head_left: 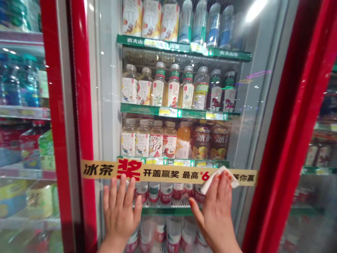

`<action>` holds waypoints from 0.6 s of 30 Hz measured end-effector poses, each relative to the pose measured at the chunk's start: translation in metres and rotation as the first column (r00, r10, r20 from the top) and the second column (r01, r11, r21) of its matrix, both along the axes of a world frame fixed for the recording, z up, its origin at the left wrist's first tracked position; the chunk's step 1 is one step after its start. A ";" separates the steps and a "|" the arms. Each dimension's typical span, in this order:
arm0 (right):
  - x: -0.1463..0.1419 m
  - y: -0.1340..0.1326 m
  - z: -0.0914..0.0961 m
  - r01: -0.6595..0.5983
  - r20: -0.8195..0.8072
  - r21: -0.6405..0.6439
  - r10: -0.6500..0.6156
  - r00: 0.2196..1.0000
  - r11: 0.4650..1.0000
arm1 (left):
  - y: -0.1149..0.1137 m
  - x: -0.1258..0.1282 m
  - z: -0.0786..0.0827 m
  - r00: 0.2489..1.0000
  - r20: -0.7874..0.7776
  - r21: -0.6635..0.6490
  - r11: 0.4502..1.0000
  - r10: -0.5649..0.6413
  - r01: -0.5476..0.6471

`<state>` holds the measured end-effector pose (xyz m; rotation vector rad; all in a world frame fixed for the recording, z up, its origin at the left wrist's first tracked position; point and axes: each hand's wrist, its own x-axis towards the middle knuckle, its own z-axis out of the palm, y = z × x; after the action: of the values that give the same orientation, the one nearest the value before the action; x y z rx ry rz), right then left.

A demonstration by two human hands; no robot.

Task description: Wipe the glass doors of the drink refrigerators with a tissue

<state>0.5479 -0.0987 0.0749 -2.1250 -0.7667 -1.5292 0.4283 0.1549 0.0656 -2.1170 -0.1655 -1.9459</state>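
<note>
My left hand (121,207) lies with its fingers spread and palm toward the glass door (107,84) of a drinks cooler. Its fingertips come up to the lower edge of a yellow promotional strip (160,173) that crosses the door. Under the outstretched fingers of my right hand (217,207) is a white cloth (210,182), pressed on the right part of that strip and covering some of its lettering. The thumb stands away from the cloth. Whether the cloth is fabric or paper, I cannot tell.
Behind the glass, bottled drinks (173,86) stand on shelves with green price rails (181,110). Red door frames (81,88) rise on both sides. Another cooler with bottles and cartons (39,196) is at the left. Lights reflect in the glass.
</note>
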 end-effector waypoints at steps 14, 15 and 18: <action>-0.028 0.054 0.016 -0.087 0.072 -0.082 0.093 0.993 0.993 | 0.006 0.001 -0.014 0.997 0.018 -0.089 0.993 -0.073 0.074; -0.027 0.049 0.019 -0.070 0.046 -0.052 0.073 0.996 0.996 | 0.006 0.002 -0.016 0.996 0.027 -0.097 0.991 -0.091 0.093; -0.037 0.071 0.027 -0.117 0.053 -0.092 0.122 0.991 0.989 | 0.008 0.004 -0.022 0.990 0.075 -0.091 0.988 -0.121 0.128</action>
<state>0.5111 -0.0277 0.1020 -2.0637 -0.9816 -1.5263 0.4326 0.1634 0.0439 -2.1688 -0.1459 -2.1241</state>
